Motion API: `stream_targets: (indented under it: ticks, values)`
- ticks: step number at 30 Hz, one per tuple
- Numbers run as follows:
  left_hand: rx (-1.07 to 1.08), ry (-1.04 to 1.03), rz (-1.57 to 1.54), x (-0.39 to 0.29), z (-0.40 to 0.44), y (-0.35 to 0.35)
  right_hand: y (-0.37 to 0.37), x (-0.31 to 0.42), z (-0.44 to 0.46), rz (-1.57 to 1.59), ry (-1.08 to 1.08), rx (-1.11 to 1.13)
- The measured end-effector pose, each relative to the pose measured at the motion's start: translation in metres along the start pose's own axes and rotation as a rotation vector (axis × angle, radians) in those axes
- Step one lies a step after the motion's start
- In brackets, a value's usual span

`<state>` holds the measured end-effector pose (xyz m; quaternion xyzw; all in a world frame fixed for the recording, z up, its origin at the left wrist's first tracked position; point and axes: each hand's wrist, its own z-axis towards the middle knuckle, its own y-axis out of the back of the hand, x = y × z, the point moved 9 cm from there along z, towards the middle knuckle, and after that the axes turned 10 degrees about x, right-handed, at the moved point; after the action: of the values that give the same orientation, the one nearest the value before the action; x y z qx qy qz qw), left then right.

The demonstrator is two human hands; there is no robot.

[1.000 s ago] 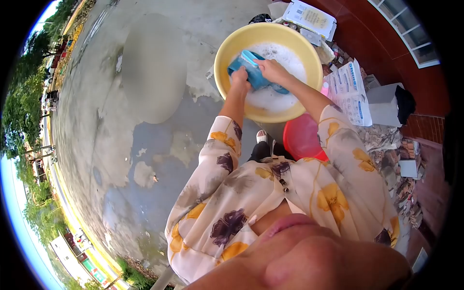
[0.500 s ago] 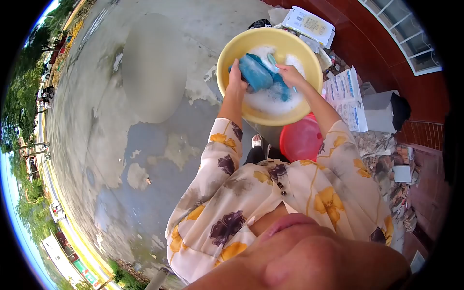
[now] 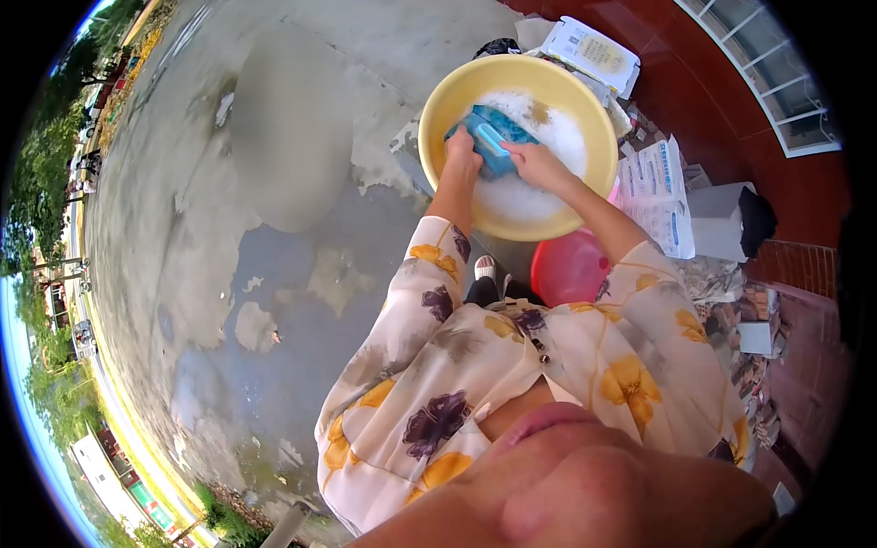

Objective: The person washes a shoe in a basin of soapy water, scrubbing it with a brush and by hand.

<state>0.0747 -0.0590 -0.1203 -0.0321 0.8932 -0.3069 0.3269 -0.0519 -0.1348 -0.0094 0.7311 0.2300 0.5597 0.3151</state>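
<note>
A yellow basin [image 3: 442,108] with white suds [image 3: 565,137] stands in front of me. Inside it lies a wet blue cloth [image 3: 498,164]. My left hand [image 3: 463,152] grips the near left edge of the cloth, its fingers curled in. A light blue scrubbing brush [image 3: 491,138] rests against the cloth, and my right hand [image 3: 537,164] is closed around its handle end. The brush's bristles are hidden beneath it.
Below the yellow basin sits a red basin [image 3: 568,267], partly under my right forearm. A white box [image 3: 592,53], a printed sheet [image 3: 656,196] and rubble [image 3: 749,365] line the wall at right. Wet concrete ground [image 3: 301,301] stretches left.
My right hand has lowered the brush onto the cloth, leftward, and its flat back now shows. My left hand has shifted right and slightly down. The cloth lies flatter than before.
</note>
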Motion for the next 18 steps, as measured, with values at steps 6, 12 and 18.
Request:
stream_targets:
  ticks: [6, 12, 18]
  values:
    - [-0.069, -0.008, 0.096, 0.010, 0.003, 0.019, 0.017, 0.011, 0.005, -0.104, -0.145, -0.017]
    - [-0.071, -0.044, 0.018, 0.000, -0.004, 0.017, 0.009, -0.001, 0.009, -0.077, -0.055, 0.002]
    - [-0.184, -0.039, 0.118, 0.008, -0.002, 0.020, 0.016, -0.004, -0.015, -0.130, -0.137, 0.032]
